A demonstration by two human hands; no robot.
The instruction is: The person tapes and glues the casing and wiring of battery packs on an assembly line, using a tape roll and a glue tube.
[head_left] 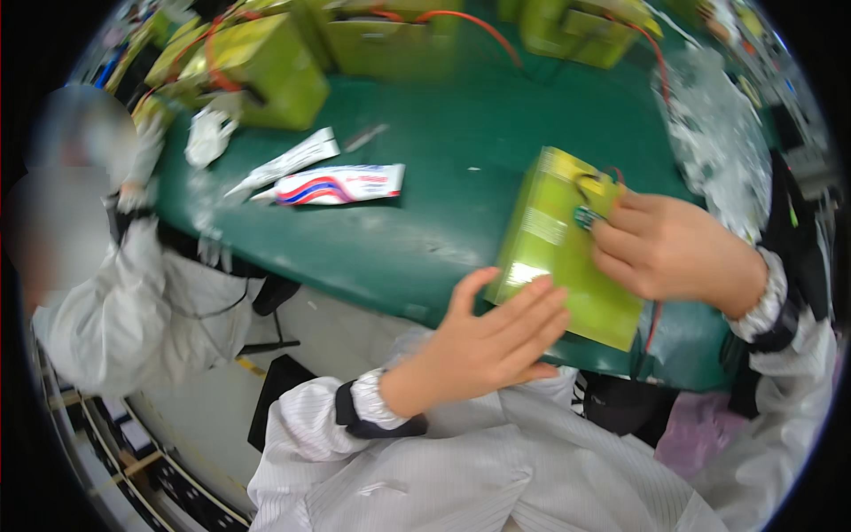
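A yellow-green wrapped battery pack (554, 244) lies at a slant on the table in front of me, with clear tape across its side. My left hand (496, 341) is open, its fingers spread at the pack's near left edge; whether they press on it I cannot tell. Over the pack's right side, my right hand (660, 244) is closed, fingertips pinched at a small green circuit board (585, 217). Thin dark and red wires (592, 182) run from the board area to the pack's far end. The right fingers hide part of the pack.
On the green table (443, 124), a red-white-blue tube (341, 184) and a white tube (292, 162) lie left of centre, near crumpled white material (211, 135). More green packs (266, 71) with orange wires line the back. Clear plastic wrap (718, 133) lies right. A person (151, 293) sits left.
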